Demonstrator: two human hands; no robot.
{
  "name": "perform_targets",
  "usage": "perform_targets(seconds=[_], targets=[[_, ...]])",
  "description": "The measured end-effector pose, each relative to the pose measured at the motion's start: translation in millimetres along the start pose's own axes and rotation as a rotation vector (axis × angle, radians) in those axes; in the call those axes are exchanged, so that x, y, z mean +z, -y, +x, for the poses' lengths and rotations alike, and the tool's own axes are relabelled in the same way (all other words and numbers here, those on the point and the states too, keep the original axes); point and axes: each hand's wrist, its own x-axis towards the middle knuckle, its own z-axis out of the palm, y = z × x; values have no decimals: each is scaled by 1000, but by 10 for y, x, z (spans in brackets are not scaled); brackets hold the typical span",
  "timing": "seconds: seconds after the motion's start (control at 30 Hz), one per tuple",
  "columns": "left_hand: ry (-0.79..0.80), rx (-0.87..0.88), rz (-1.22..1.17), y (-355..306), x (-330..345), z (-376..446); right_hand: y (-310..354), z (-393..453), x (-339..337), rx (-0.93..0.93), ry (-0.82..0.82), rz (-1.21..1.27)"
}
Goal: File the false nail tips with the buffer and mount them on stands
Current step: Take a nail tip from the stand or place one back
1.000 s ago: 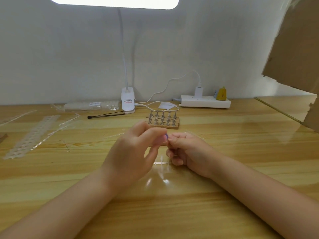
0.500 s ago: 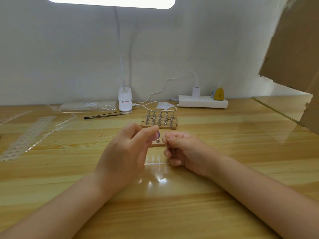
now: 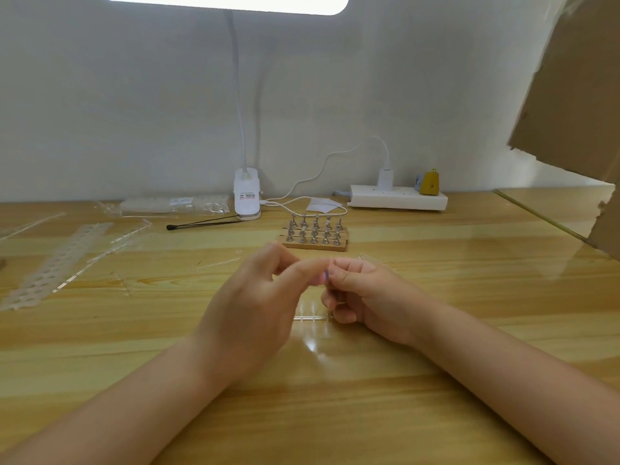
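Observation:
My left hand (image 3: 255, 313) and my right hand (image 3: 362, 297) meet fingertip to fingertip above the middle of the wooden table (image 3: 436, 380). The left thumb and forefinger pinch a small purple buffer (image 3: 324, 275). The right thumb and forefinger are pinched against it on a clear false nail tip, which the fingers almost wholly hide. Under the hands lies a clear strip of nail tips (image 3: 310, 317). Behind them stands a wooden block with several small metal stands (image 3: 315, 233).
At the back are a white lamp base (image 3: 247, 200), a white power strip (image 3: 399, 198) with a charger and cable, a yellow object (image 3: 430, 184), a black tool (image 3: 204, 224) and a plastic bag (image 3: 174, 204). Clear plastic strips (image 3: 60, 260) lie left. Cardboard (image 3: 570, 95) hangs right.
Both hands have stayed together over the same spot. The left fingers have shifted slightly against the right fingertips, and the small gap between them has closed.

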Motion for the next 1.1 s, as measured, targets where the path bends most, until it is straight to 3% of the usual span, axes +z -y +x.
perform_targets(seconds=[0.1,0.27,0.4,0.57,0.7,0.87,1.0,1.1], targets=[[-29,-100,27,85,-34,-11,14,-8,7,8,11,27],[-32,68,-89,-39,2,-2,-11,0,8,-1,7,-41],[-35,-113,14,106,-16,-21,10,-9,7,0,3,21],[-59,45,-98,-35,24,-2,-25,12,5,-6,-4,-30],[-46,-127,7,72,-8,-29,-10,-5,2,-19,17,7],[-60,22,-1,-40,-15,-2,-22,2,8,-20,8,-27],[20,-192,214,62,-35,-24,9,-25,14,-22,3,20],[2,-227,214,57,-85,6,-3,-13,22,-25,-29,-2]])
